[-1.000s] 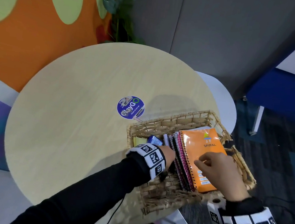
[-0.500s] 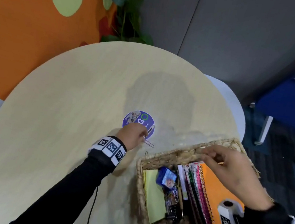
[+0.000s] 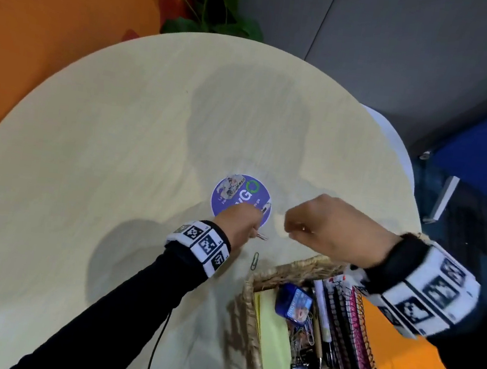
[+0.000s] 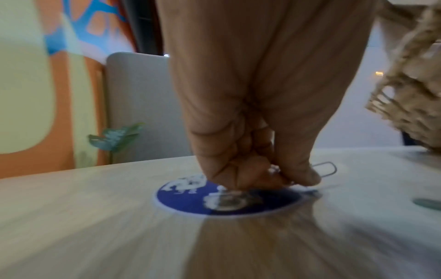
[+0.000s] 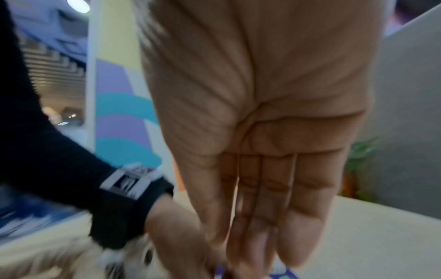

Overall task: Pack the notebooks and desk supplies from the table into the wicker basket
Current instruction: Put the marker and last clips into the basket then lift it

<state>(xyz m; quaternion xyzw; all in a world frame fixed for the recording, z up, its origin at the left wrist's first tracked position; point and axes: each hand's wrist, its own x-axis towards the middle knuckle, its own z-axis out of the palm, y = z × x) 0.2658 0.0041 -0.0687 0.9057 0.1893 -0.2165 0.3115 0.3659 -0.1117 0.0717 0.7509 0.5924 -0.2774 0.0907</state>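
- On a round pale-wood table (image 3: pixel 94 141), a person's left hand (image 3: pixel 239 223) bends down at the edge of a round purple sticker (image 3: pixel 234 195), thumb and fingertips pinched together on a silver paper clip (image 4: pixel 325 169) whose free loop pokes out beside the thumb.
- Just to its right, the right hand (image 3: pixel 332 229) hovers above the tabletop; the head view shows its fingers curled toward the thumb, while the right wrist view shows the fingers (image 5: pixel 269 198) lying long and close together — whether anything sits between them cannot be told.
- Between the left wrist and the basket, a second paper clip (image 3: pixel 254 260), greenish, lies flat on the table, touched by neither hand.
- At the table's near right edge stands the wicker basket (image 3: pixel 286 271), already loaded: a yellow-green sticky-note pad (image 3: pixel 274 332) against its left wall, a small blue box (image 3: pixel 295 302) beside it, a tangle of clips and binder clips (image 3: pixel 302 354) below that, pens (image 3: pixel 325 323) standing along the middle, and a row of spiral notebooks (image 3: pixel 352 335) on edge — the outermost an orange notebook (image 3: pixel 407 367) with a white label.
- Both forearms wear black sleeves (image 3: pixel 116 306) and white wristbands printed with square black markers (image 3: pixel 201 242).
- Behind the table rise an orange wall (image 3: pixel 58 8), a leafy green plant (image 3: pixel 211 11) and a grey partition (image 3: pixel 390 49).
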